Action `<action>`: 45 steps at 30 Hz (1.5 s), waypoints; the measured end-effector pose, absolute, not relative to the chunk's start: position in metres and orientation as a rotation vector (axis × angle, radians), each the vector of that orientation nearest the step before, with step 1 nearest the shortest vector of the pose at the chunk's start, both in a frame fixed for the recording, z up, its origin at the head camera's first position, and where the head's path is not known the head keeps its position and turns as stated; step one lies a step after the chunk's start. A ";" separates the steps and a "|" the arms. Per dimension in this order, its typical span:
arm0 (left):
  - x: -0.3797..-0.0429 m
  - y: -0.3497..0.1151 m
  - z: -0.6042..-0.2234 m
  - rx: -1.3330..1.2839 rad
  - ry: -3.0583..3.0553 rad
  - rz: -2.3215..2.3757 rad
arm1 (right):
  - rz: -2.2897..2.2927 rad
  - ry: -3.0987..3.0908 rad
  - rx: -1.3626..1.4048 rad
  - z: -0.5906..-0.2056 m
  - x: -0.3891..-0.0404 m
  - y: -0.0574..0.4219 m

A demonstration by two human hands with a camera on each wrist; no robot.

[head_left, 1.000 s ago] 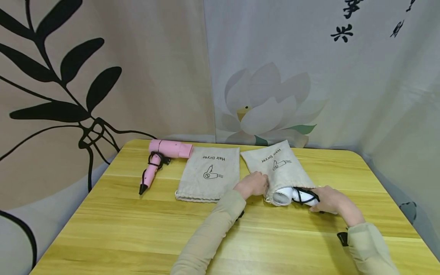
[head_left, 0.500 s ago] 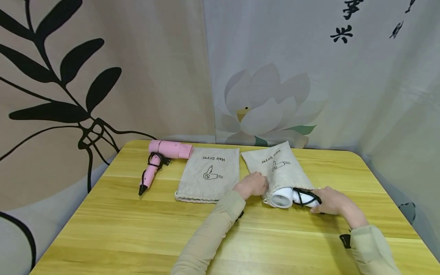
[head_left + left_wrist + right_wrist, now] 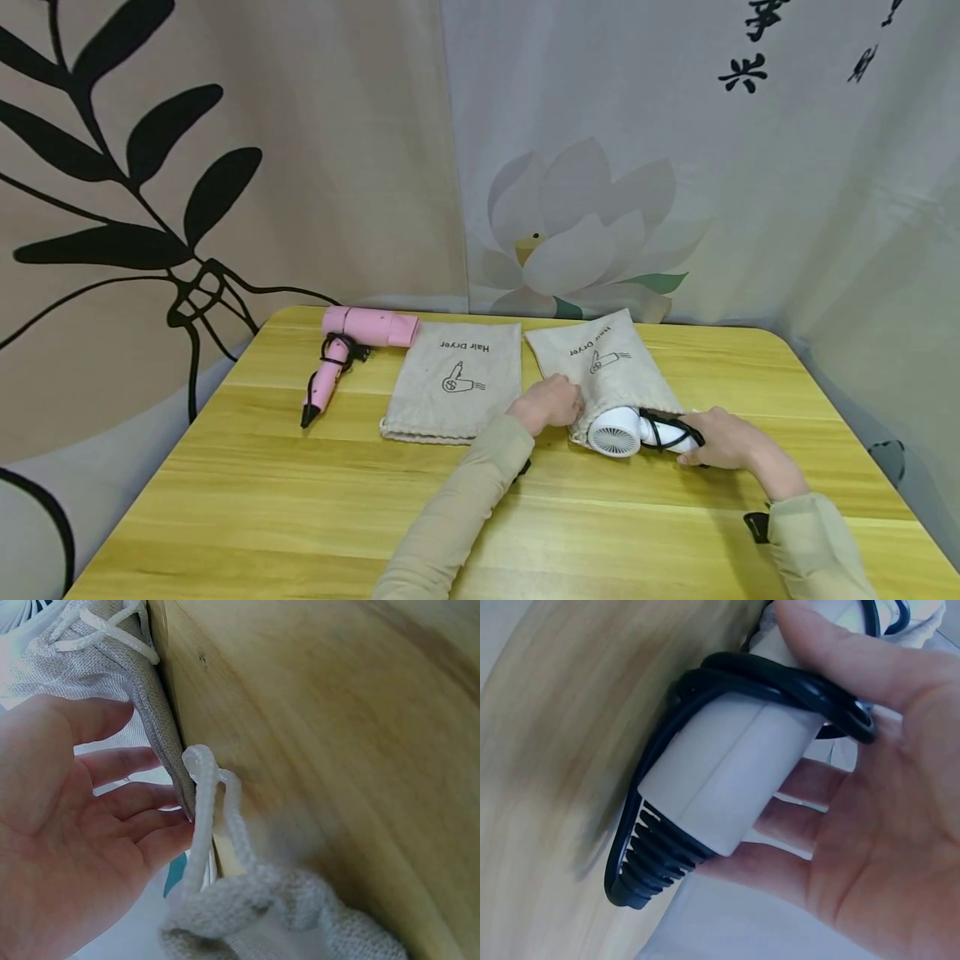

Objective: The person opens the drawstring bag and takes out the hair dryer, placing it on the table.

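Observation:
A white hair dryer (image 3: 614, 432), its handle (image 3: 731, 761) wound with black cord, lies partly inside a beige cloth drawstring bag (image 3: 618, 375) printed "Hair Dryer". Its round vent end and handle stick out of the bag's mouth; the rest is hidden. My right hand (image 3: 722, 437) grips the handle, thumb on one side and fingers on the other. At the bag's left edge is my left hand (image 3: 549, 403), which holds the cloth between thumb and fingers (image 3: 142, 802). White drawstring cord (image 3: 112, 630) shows along the bag's edge.
A second beige bag (image 3: 453, 383) lies flat to the left, its drawstring loop (image 3: 202, 817) near my left hand. Further left rests a pink hair dryer (image 3: 371, 326) with its cord wrapped round the handle. All lie on a wooden table (image 3: 300, 508) before a printed curtain.
The white hair dryer has slid slightly out of the bag's mouth, towards me, with my right hand moving slightly right along with it. The left hand stays at the bag's edge.

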State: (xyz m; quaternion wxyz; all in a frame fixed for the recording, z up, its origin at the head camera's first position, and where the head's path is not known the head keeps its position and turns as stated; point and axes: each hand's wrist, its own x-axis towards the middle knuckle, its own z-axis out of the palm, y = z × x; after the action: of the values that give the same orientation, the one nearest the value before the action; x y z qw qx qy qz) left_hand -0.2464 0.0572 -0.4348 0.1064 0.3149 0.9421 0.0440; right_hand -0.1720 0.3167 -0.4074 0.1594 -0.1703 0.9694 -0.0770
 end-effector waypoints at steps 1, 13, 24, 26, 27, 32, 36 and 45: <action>-0.246 0.057 -0.435 0.926 2.773 0.132 | -0.222 2.771 -0.487 -0.407 -0.172 0.317; -0.248 0.056 -0.437 0.945 2.766 0.171 | -0.285 2.788 -0.563 -0.408 -0.168 0.321; -0.248 0.057 -0.438 0.913 2.798 0.096 | -0.366 2.774 -0.673 -0.409 -0.161 0.331; -0.248 0.057 -0.438 0.895 2.793 0.102 | -0.392 2.763 -0.695 -0.410 -0.160 0.333; -0.248 0.057 -0.438 0.886 2.789 0.103 | -0.405 2.758 -0.714 -0.410 -0.159 0.335; -0.249 0.056 -0.437 0.852 2.781 0.068 | -0.424 2.744 -0.788 -0.408 -0.157 0.341; -0.251 0.055 -0.437 0.855 2.783 0.042 | -0.445 2.717 -0.792 -0.405 -0.155 0.347; -0.255 0.051 -0.437 0.815 2.759 0.089 | -0.364 2.765 -0.778 -0.399 -0.150 0.363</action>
State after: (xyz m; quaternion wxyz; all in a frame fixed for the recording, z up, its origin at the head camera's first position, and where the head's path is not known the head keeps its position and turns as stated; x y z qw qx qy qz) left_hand -0.2551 0.0506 -0.4369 0.1312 0.2807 0.9503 0.0308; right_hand -0.1501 0.3627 -0.3994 0.1226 -0.2667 0.9478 -0.1249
